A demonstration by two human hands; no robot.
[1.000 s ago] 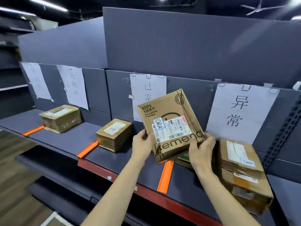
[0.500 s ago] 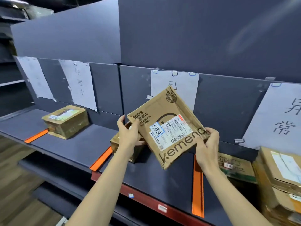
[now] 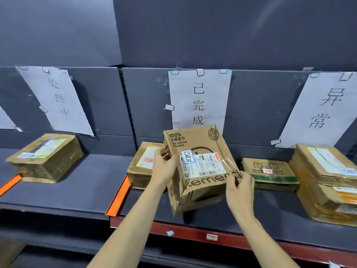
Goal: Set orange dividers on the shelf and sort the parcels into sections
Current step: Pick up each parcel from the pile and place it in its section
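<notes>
Parcel (image 3: 199,167) held in both hands over shelf (image 3: 77,192), below middle sign (image 3: 200,97).

Item: brown carton, label up, tilted, its near corner low over the shelf at 6 o'clock of the sign; whether it touched the shelf could not be told. Left hand (image 3: 164,169) grasped its 9 o'clock edge, fingers curled round the side. Right hand (image 3: 239,190) gripped its 4 o'clock corner, fingers wrapped on the edge. Second box (image 3: 143,165) lay at 9 o'clock, just behind the left hand. Orange divider (image 3: 117,198) lay at 8 o'clock; another orange strip (image 3: 9,184) at far 9 o'clock, beside a taped box (image 3: 46,157). Flat green-striped box (image 3: 268,175) at 3 o'clock; stacked boxes (image 3: 328,182) beyond it, under the right sign (image 3: 324,111). Left sign (image 3: 56,99) at 10 o'clock.
</notes>
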